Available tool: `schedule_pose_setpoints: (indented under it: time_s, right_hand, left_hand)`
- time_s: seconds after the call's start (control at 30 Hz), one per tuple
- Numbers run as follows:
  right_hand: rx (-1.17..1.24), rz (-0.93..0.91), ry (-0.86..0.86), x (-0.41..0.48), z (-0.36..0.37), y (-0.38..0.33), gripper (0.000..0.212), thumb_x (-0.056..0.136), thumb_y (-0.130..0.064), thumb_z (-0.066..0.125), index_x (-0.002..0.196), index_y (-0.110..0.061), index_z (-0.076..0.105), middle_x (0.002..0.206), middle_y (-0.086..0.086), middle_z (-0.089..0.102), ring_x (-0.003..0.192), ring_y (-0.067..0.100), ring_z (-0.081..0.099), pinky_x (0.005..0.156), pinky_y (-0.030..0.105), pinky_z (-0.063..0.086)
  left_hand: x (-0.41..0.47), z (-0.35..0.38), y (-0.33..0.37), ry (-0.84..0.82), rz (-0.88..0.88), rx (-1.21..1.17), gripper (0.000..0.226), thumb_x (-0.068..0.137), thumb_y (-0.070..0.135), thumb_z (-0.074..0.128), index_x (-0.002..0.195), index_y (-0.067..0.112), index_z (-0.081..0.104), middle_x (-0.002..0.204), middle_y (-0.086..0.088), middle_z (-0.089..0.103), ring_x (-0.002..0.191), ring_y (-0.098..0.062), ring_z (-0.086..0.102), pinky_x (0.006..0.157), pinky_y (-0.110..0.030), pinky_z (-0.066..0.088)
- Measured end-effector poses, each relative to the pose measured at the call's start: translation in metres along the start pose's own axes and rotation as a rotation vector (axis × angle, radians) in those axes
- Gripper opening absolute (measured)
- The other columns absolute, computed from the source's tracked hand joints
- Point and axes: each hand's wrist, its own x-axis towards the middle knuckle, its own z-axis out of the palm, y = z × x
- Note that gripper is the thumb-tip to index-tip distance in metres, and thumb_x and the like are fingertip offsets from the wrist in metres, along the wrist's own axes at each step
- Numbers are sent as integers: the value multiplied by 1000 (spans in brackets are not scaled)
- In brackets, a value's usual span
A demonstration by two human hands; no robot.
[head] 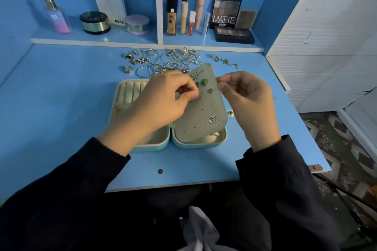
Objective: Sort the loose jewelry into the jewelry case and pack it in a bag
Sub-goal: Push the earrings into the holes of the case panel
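An open mint jewelry case [142, 145] lies on the blue desk, its ring rolls [130, 91] showing at the left. A grey-green earring panel [202, 114] with small holes stands tilted up over the case's right half. It carries a star stud, a green stone [203, 82] and a triangular crystal stud [213, 118]. My left hand [161, 102] pinches something small against the panel's left edge. My right hand [248, 102] pinches the panel's upper right edge. Loose jewelry [165, 61] lies heaped behind the case.
A few more earrings [223, 60] lie apart at the right of the heap. The shelf behind holds a perfume bottle [56, 15], compacts, makeup tubes [183, 14] and eyeshadow palettes [234, 34]. A white louvred door [326, 36] bounds the desk's right side.
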Motion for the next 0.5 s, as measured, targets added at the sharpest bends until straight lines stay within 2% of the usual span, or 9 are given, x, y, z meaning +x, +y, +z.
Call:
schedule_pose_setpoints:
  time_s: [0.17,0.5]
  right_hand:
    - [-5,-7,4,-1,0,1,13,87,2,63,83,-10,68,85,7,73,76,12,67,73,22,55]
    - [-5,-11,4,-1,1,0,8,87,2,63,88,-4,69,86,10,73,76,12,66,72,23,55]
  left_hand:
    - [-1,1,0,26,-28,-38,9,85,10,71,84,19,72,82,14,64,82,-1,57,74,-6,41]
    - [-3,2,4,19,-124,-121,15,86,14,72,82,28,70,78,20,65,77,4,60,75,-6,45]
